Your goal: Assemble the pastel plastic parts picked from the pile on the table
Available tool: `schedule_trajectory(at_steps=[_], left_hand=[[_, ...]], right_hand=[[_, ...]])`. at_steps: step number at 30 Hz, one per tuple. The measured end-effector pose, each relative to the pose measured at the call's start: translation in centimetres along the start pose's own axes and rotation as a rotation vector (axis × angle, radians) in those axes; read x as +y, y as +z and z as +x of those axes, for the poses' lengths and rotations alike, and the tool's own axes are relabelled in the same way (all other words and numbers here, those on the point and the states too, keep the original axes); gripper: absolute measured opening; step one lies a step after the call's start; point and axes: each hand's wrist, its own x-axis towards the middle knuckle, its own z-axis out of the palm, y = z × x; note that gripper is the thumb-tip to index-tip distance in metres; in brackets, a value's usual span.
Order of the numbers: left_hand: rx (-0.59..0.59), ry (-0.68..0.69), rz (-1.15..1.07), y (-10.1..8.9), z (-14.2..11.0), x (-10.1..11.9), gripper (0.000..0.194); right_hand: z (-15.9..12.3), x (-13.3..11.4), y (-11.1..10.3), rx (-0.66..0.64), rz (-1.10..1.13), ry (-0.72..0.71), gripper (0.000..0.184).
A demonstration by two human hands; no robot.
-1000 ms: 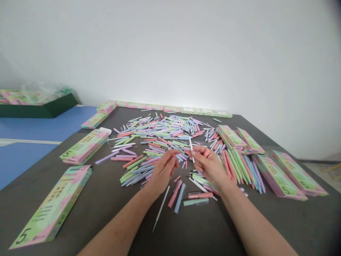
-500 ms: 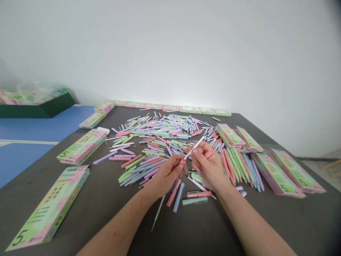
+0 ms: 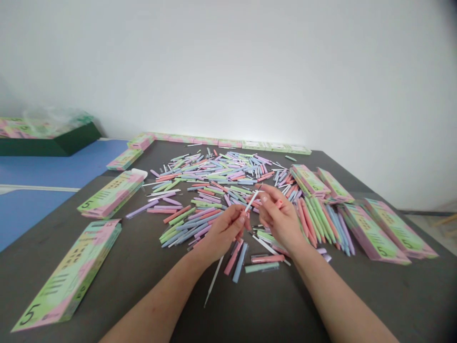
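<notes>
Boxes (image 3: 66,275) and pens (image 3: 193,226) cover a dark table (image 3: 150,286) beside a pale wall (image 3: 228,66).

The left hand (image 3: 224,231) and right hand (image 3: 280,216) are bare, with a thumbnail showing on the right. The left forearm (image 3: 162,290) and right forearm (image 3: 326,286) are bare too, the left bearing one small mark.
</notes>
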Motion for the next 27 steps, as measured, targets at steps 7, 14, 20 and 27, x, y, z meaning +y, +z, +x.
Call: schedule_trajectory(at_steps=[7,14,20,27], left_hand=[[-0.035,-0.001,0.005,-0.04,-0.04,-0.09,0.020],[-0.086,-0.018,0.073,-0.14,-0.15,-0.21,0.019],[-0.103,-0.030,0.077,-0.12,-0.11,-0.45,0.019],[-0.073,-0.028,0.122,0.07,-0.26,-0.56,0.017]], right_hand=[[0.31,-0.02,-0.38,0.079,-0.074,-0.064,0.028],[0.23,-0.14,-0.38,0.057,-0.051,-0.040,0.021],[0.35,-0.41,-0.37,0.077,-0.003,-0.019,0.016],[0.39,-0.27,-0.23,0.047,0.065,0.016,0.018]])
